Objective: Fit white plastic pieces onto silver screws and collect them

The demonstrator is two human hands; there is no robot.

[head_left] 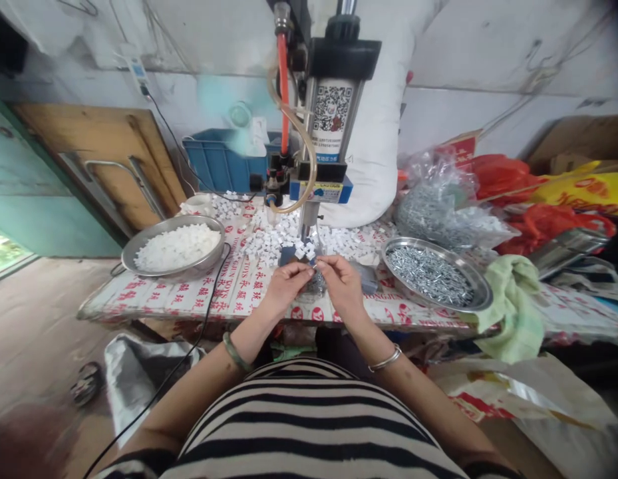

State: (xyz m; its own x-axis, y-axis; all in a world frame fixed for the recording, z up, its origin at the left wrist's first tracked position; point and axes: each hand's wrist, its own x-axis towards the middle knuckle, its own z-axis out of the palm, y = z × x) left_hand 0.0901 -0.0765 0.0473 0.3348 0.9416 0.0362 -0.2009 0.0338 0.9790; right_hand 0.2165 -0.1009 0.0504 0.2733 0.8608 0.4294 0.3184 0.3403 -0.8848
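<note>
Near the middle of the frame, the left hand [287,285] and the right hand [342,283] meet fingertip to fingertip, thumbs and forefingers closed in a pinch on a small part [315,267] — too small to make out clearly. It is right at the fingertips, just below the foot of the upright press [330,120], which fills the top centre. White pieces [273,233] lie loose on the printed table cover [179,299] around the press. At centre left sits a metal bowl [173,246] heaped with white pieces; at centre right, a round metal tray [437,274] holds many small metal pins [428,273] — a green cloth [513,306] hangs over the table edge just beside it.
</note>
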